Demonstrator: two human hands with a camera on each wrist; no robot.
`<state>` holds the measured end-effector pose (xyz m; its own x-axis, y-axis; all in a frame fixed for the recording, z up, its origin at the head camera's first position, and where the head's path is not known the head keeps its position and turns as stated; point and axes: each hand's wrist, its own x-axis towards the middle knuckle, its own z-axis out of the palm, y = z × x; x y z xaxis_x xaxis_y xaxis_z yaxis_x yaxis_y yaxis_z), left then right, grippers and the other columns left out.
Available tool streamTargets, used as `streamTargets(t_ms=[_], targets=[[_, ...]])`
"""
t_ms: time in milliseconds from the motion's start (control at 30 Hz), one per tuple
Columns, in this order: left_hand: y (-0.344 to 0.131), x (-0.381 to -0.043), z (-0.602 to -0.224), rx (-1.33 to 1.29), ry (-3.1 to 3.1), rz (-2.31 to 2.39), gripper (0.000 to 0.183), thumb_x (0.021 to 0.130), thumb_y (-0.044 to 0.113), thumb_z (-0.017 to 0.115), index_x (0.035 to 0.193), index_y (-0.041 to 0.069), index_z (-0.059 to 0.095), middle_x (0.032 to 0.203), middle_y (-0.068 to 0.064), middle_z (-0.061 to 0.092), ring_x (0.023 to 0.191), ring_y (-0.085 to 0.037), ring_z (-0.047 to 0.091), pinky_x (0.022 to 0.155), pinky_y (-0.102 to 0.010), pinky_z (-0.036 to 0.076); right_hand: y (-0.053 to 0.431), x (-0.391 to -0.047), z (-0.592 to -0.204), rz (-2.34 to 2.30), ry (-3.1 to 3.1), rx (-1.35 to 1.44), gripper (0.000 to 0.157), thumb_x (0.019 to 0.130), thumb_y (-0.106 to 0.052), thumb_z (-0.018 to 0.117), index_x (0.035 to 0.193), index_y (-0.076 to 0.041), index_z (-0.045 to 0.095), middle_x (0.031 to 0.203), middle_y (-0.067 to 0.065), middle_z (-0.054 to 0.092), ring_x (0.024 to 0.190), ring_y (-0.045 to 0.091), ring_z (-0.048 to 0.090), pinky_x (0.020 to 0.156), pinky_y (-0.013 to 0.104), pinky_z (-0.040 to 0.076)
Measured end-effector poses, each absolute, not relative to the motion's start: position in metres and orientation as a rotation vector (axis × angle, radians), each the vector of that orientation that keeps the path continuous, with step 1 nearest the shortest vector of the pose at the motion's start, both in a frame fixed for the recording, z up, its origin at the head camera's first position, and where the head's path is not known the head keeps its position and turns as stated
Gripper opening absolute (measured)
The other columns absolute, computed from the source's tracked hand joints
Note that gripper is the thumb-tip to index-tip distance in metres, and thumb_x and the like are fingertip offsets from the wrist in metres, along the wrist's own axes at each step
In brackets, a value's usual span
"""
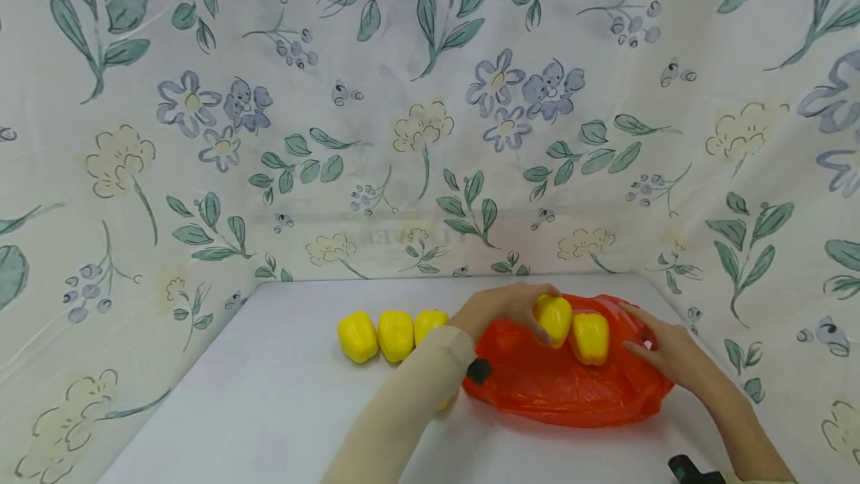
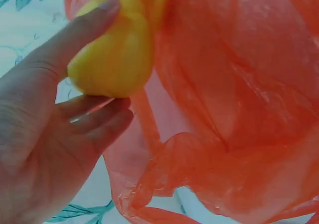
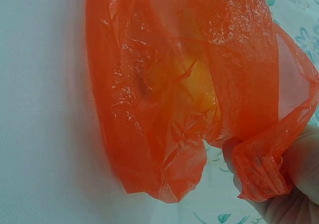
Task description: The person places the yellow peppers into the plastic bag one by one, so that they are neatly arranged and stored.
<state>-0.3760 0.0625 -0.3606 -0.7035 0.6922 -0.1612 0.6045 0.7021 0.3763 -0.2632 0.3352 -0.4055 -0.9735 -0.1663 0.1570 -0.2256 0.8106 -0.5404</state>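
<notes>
My left hand (image 1: 505, 308) holds a yellow bell pepper (image 1: 555, 322) over the red plastic bag (image 1: 564, 398). In the left wrist view the thumb lies along one side of that pepper (image 2: 117, 55), and the fingers are under the other. Right beside it, a second yellow bell pepper (image 1: 591, 340) sits within the bag's opening. At the bag's right side, my right hand (image 1: 667, 347) grips the bag. Bunched plastic shows between its thumb and fingers in the right wrist view, where yellow glows through the bag (image 3: 149, 109).
Left of the bag, yellow bell peppers (image 1: 358, 337) stand in a row on the white table (image 1: 255, 394); the left forearm partly covers some. Another bit of yellow (image 1: 445, 402) peeks from behind the sleeve. A floral curtain (image 1: 403, 170) surrounds the table's back and sides.
</notes>
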Motion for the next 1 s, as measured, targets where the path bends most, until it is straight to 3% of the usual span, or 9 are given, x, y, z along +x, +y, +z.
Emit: streamTargets(t_ms=[300, 533, 767, 1000], targets=[[0.065, -0.379, -0.357, 0.937, 2.654, 0.437, 0.081, 0.073, 0.042, 0.085, 0.141, 0.043, 0.042, 0.148, 0.011, 0.046, 0.131, -0.016, 0.044, 0.113, -0.042, 0.04, 0.334, -0.264, -0.406, 0.854, -2.879, 0.331, 0.073, 0.089, -0.021, 0.071, 0.15, -0.008, 0.034, 0.098, 0.013, 0.065, 0.06, 0.013, 0.057, 0.051, 0.021, 0.053], [0.07, -0.374, -0.37, 0.796, 2.641, 0.403, 0.076, 0.072, 0.049, 0.084, 0.137, 0.05, 0.044, 0.143, 0.015, 0.049, 0.125, -0.015, 0.045, 0.107, -0.046, 0.043, 0.335, -0.262, -0.408, 0.874, -2.898, 0.311, 0.074, 0.089, -0.022, 0.071, 0.151, -0.01, 0.032, 0.103, 0.015, 0.066, 0.061, 0.013, 0.057, 0.052, 0.021, 0.054], [0.071, -0.375, -0.381, 0.819, 2.64, 0.419, 0.079, 0.074, 0.052, 0.081, 0.141, 0.043, 0.041, 0.144, 0.013, 0.048, 0.126, -0.014, 0.044, 0.111, -0.042, 0.042, 0.336, -0.263, -0.408, 0.837, -2.895, 0.322, 0.074, 0.089, -0.022, 0.071, 0.151, -0.01, 0.033, 0.096, 0.012, 0.064, 0.063, 0.014, 0.055, 0.052, 0.021, 0.053], [0.072, -0.375, -0.388, 0.782, 2.664, 0.456, 0.08, 0.072, 0.058, 0.079, 0.14, 0.046, 0.039, 0.146, 0.011, 0.045, 0.129, -0.016, 0.042, 0.109, -0.046, 0.042, 0.335, -0.264, -0.406, 0.866, -2.886, 0.325, 0.074, 0.089, -0.021, 0.071, 0.151, -0.009, 0.033, 0.105, 0.019, 0.065, 0.065, 0.014, 0.058, 0.053, 0.022, 0.055]])
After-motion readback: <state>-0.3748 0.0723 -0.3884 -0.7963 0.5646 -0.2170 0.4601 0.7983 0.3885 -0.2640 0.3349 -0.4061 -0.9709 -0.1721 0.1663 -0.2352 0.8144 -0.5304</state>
